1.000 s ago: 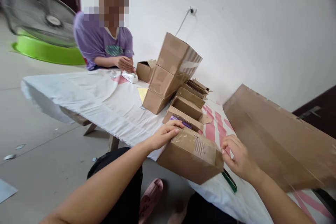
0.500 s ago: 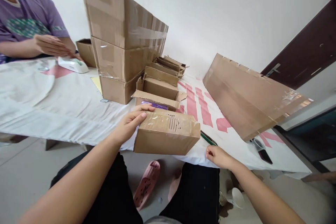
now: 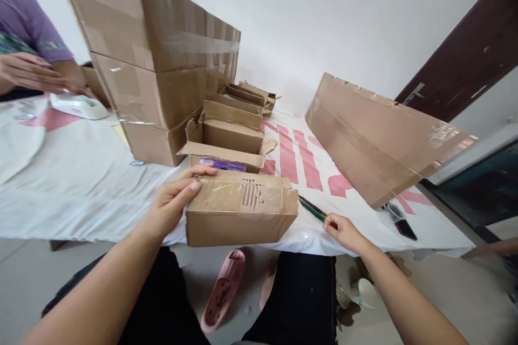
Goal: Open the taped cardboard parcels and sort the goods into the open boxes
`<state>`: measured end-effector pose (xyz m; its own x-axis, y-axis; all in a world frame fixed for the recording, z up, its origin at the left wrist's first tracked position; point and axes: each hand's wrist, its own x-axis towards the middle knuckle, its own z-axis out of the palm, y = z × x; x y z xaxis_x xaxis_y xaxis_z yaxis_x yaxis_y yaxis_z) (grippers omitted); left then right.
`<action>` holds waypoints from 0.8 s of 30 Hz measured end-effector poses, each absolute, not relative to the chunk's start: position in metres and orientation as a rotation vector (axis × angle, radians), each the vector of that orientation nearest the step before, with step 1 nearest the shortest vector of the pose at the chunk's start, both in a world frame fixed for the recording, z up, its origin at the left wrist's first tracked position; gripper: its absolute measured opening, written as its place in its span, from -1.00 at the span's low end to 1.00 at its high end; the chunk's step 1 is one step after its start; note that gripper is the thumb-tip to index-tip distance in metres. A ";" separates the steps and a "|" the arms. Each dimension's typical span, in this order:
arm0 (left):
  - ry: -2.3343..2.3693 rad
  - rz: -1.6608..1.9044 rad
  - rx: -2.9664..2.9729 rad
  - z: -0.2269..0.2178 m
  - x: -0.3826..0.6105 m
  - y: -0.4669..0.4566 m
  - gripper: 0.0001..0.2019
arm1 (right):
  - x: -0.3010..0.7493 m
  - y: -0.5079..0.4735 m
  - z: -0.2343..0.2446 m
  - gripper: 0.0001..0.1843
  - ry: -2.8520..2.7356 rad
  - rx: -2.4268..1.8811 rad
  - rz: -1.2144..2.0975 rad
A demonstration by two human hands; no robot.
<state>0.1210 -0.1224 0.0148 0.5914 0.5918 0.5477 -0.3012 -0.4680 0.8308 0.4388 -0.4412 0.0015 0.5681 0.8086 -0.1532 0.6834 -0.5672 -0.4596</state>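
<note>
Near the table's front edge lies a small taped cardboard box (image 3: 238, 226), with slots cut in its top. My left hand (image 3: 170, 202) grips its left end, thumb on top and fingers over the far edge. Just right of the box, my right hand (image 3: 343, 232) is closed at the near end of a slim green and dark tool (image 3: 312, 208). The tool points toward the box's right end; its exact kind is unclear. Behind the box stands an open cardboard box (image 3: 232, 135) with a purple label strip on its front.
Large taped cartons (image 3: 121, 91) are stacked at left. More open boxes (image 3: 251, 97) stand farther back. A big cardboard panel (image 3: 376, 135) leans at right, near a phone (image 3: 406, 229). A co-worker in a purple shirt (image 3: 36, 27) sits at far left beside a white device (image 3: 79, 106).
The view has shifted, so the cartons and small box appear farther left. My right hand has moved up to the end of the green tool. My left hand still holds the box.
</note>
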 end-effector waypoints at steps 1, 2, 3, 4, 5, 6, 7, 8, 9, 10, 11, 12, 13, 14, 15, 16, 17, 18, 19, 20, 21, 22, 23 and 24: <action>0.235 1.065 1.765 0.015 0.121 -0.123 -0.73 | 0.445 -0.448 0.004 -0.88 -1.180 -2.458 0.495; 0.234 1.065 1.756 0.015 0.121 -0.123 -0.74 | 0.452 -0.455 0.005 -0.86 -1.145 -2.472 0.501; 0.235 1.061 1.748 0.015 0.121 -0.123 -0.75 | 0.457 -0.462 0.005 -0.84 -1.112 -2.493 0.517; 0.237 1.056 1.742 0.015 0.121 -0.123 -0.76 | 0.462 -0.469 0.004 -0.83 -1.081 -2.522 0.540; 0.240 1.054 1.736 0.015 0.122 -0.123 -0.76 | 0.465 -0.475 0.001 -0.81 -1.051 -2.558 0.564; 0.246 1.053 1.731 0.015 0.122 -0.123 -0.76 | 0.468 -0.480 -0.003 -0.80 -1.020 -2.601 0.583; 0.250 1.055 1.726 0.015 0.123 -0.124 -0.76 | 0.469 -0.484 -0.008 -0.78 -0.987 -2.652 0.593; 0.251 1.063 1.723 0.015 0.124 -0.124 -0.76 | 0.470 -0.487 -0.013 -0.76 -0.954 -2.706 0.593; 0.250 1.074 1.722 0.016 0.124 -0.124 -0.76 | 0.471 -0.490 -0.018 -0.75 -0.921 -2.759 0.583; 0.250 1.083 1.722 0.016 0.125 -0.124 -0.76 | 0.471 -0.491 -0.021 -0.75 -0.893 -2.806 0.566; 0.249 1.089 1.724 0.016 0.126 -0.125 -0.76 | 0.472 -0.492 -0.023 -0.75 -0.869 -2.845 0.541; 0.248 1.097 1.726 0.017 0.126 -0.125 -0.75 | 0.472 -0.493 -0.023 -0.75 -0.854 -2.872 0.510; 0.249 1.100 1.729 0.017 0.126 -0.125 -0.75 | 0.472 -0.493 -0.022 -0.76 -0.848 -2.888 0.476; 0.250 1.103 1.731 0.017 0.126 -0.125 -0.75 | 0.472 -0.493 -0.020 -0.79 -0.854 -2.891 0.439; 0.248 1.104 1.734 0.016 0.126 -0.125 -0.75 | 0.471 -0.493 -0.016 -0.82 -0.871 -2.882 0.397; 0.244 1.104 1.738 0.016 0.126 -0.124 -0.75 | 0.469 -0.492 -0.012 -0.86 -0.899 -2.860 0.351; 0.238 1.101 1.744 0.015 0.126 -0.124 -0.75 | 0.466 -0.489 -0.009 -0.88 -0.940 -2.823 0.304; 0.230 1.095 1.750 0.014 0.126 -0.123 -0.75 | 0.461 -0.486 -0.005 -0.89 -0.992 -2.774 0.260; 0.222 1.090 1.753 0.013 0.126 -0.122 -0.75 | 0.455 -0.481 -0.002 -0.88 -1.053 -2.716 0.224; 0.220 1.087 1.752 0.013 0.126 -0.122 -0.75 | 0.448 -0.476 0.000 -0.87 -1.120 -2.652 0.198; 0.226 1.084 1.747 0.012 0.126 -0.122 -0.74 | 0.440 -0.469 0.002 -0.86 -1.191 -2.585 0.188; 0.235 1.085 1.739 0.012 0.126 -0.121 -0.73 | 0.432 -0.462 0.003 -0.85 -1.265 -2.518 0.190; 0.245 1.087 1.733 0.012 0.127 -0.122 -0.72 | 0.424 -0.454 0.003 -0.84 -1.340 -2.453 0.202; 0.256 1.088 1.732 0.013 0.127 -0.122 -0.71 | 0.416 -0.446 0.003 -0.82 -1.415 -2.392 0.219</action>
